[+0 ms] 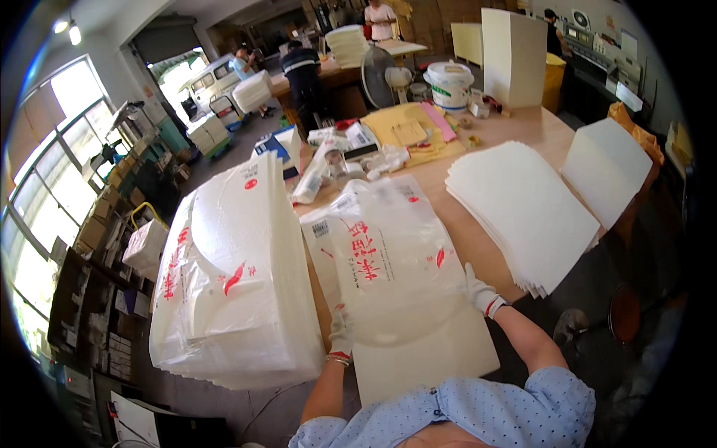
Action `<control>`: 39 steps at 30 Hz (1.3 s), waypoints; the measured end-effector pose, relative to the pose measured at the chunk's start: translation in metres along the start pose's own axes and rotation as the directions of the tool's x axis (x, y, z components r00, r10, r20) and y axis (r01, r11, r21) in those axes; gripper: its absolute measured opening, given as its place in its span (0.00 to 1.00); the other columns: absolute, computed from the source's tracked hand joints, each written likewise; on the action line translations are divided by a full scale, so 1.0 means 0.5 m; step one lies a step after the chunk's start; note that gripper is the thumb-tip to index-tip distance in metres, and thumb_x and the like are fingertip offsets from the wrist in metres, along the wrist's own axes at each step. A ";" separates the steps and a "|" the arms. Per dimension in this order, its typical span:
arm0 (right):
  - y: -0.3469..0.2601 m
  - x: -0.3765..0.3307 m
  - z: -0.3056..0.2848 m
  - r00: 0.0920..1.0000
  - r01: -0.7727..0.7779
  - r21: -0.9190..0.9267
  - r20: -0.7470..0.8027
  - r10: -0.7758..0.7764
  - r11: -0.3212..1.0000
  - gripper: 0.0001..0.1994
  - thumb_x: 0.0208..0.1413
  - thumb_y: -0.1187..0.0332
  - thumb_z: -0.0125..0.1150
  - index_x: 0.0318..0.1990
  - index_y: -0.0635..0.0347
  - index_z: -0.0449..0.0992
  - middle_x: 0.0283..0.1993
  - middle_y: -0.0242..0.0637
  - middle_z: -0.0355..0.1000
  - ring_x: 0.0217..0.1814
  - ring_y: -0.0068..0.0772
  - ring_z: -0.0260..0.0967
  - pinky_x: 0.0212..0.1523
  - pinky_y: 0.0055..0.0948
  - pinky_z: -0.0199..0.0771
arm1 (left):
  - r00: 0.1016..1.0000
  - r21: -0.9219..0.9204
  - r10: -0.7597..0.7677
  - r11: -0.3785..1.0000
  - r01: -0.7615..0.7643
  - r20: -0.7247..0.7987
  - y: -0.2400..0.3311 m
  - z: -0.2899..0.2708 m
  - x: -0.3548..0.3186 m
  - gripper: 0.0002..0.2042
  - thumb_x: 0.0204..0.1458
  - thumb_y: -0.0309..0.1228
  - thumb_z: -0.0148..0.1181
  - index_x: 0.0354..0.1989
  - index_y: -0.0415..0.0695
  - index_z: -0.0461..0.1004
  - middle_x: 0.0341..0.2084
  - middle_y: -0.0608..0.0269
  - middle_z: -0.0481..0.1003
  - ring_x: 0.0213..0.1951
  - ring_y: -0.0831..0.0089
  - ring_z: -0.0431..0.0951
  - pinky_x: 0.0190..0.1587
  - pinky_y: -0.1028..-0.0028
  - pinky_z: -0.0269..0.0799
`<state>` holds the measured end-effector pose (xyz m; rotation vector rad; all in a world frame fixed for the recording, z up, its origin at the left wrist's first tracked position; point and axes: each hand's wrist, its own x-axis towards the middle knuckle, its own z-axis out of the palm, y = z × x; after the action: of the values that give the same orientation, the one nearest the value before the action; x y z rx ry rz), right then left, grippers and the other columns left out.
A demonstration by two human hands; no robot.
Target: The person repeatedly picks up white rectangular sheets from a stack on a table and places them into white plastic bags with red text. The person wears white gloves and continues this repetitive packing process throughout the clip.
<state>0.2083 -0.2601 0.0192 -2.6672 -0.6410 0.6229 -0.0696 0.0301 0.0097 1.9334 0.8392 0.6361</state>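
A clear plastic bag (396,254) with red print lies flat in front of me at the table's near edge. White card sheets (426,351) are partly inside it, and their near end sticks out of the bag's mouth toward my body. My left hand (341,332), in a white glove, is closed on the left edge of the bag near its mouth. On the opposite edge my gloved right hand (482,293) grips the bag and sheets, its thumb up along the side. The fingers under the edges are hidden.
A tall stack of filled bags (231,276) stands at left. Fanned white sheets (530,209) lie at right. Behind are a clutter of plastic wrap (328,164), yellow paper (407,131), a white bucket (449,86) and a fan (379,75). Several people work farther back.
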 end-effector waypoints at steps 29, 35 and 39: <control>0.083 -0.309 0.129 0.977 -0.073 0.989 0.097 -0.190 0.127 0.20 0.55 0.61 0.55 0.52 0.63 0.66 0.48 0.39 0.70 0.47 0.32 0.69 0.46 0.31 0.71 | 0.856 -0.104 0.516 0.854 -0.510 0.038 0.384 -0.093 -0.163 0.05 0.42 0.17 0.49 0.22 0.42 0.64 0.18 0.61 0.65 0.21 0.65 0.67 0.25 0.73 0.65; -0.248 -0.333 -0.043 0.921 -0.110 0.955 -0.007 -0.390 -0.276 0.24 0.55 0.66 0.54 0.58 0.66 0.61 0.53 0.39 0.66 0.53 0.31 0.65 0.52 0.31 0.67 | 0.553 -0.223 0.580 0.542 -0.810 -0.598 0.442 -0.357 -0.151 0.12 0.58 0.35 0.47 0.25 0.43 0.60 0.20 0.66 0.62 0.23 0.73 0.63 0.25 0.76 0.63; -0.476 -0.286 -0.108 0.788 -0.047 0.968 -0.116 -0.605 -0.247 0.20 0.57 0.62 0.54 0.53 0.64 0.66 0.43 0.35 0.70 0.41 0.23 0.69 0.39 0.23 0.72 | 0.148 0.279 0.486 0.696 -0.661 -0.862 0.508 -0.565 -0.081 0.12 0.58 0.36 0.48 0.29 0.40 0.64 0.29 0.59 0.67 0.30 0.65 0.69 0.31 0.70 0.67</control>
<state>0.0366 -0.1405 0.2094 -0.6687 -0.4883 0.9810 -0.2206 0.0588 0.3598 1.5852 0.5137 2.3560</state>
